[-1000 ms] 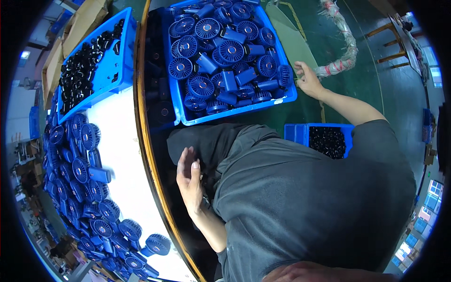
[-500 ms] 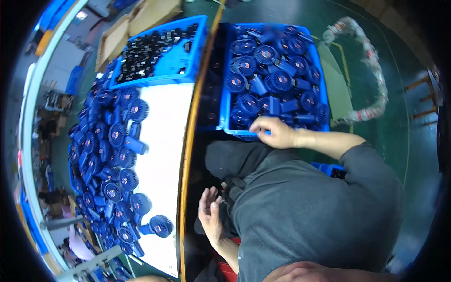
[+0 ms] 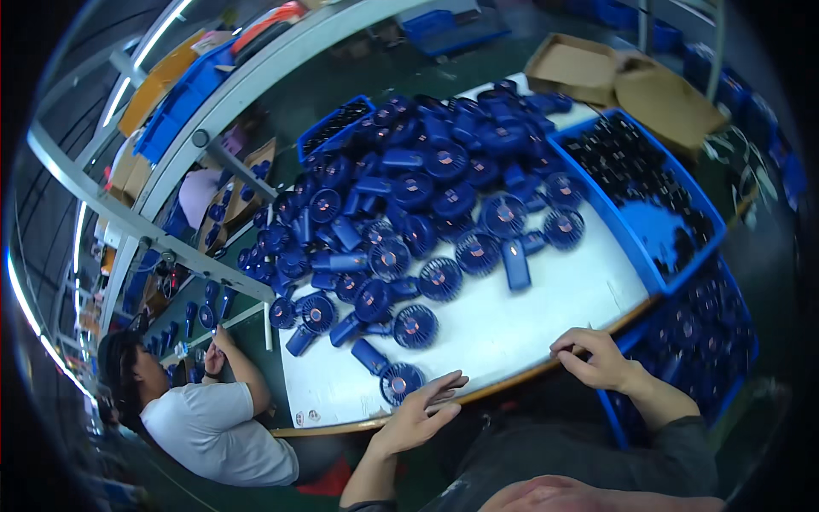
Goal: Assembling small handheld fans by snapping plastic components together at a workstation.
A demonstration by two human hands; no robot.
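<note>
Over the near edge of the white-topped table (image 3: 478,373), my left hand (image 3: 420,418) is open, fingers stretched out and nothing in it. Closest to it lies a dark blue handheld fan (image 3: 401,383) with a round grille and short handle. Further right at the same edge, my right hand (image 3: 595,358) is loosely bent, thumb and fingers a little apart, with no object visible in it. A large heap of similar blue fans (image 3: 412,189) covers the far and left parts of the table. One fan handle (image 3: 516,266) points toward me.
At the table's right stands a blue tray (image 3: 597,192) of small black parts. Below it, a blue crate (image 3: 721,410) holds more fans. Cardboard boxes (image 3: 573,70) stand at the back. A co-worker in a white shirt (image 3: 213,431) sits left, beyond a metal frame (image 3: 183,239).
My view has swung from the fan crate toward the table. My right hand has left the crate's rim for the table edge; my left hand has come up to the edge.
</note>
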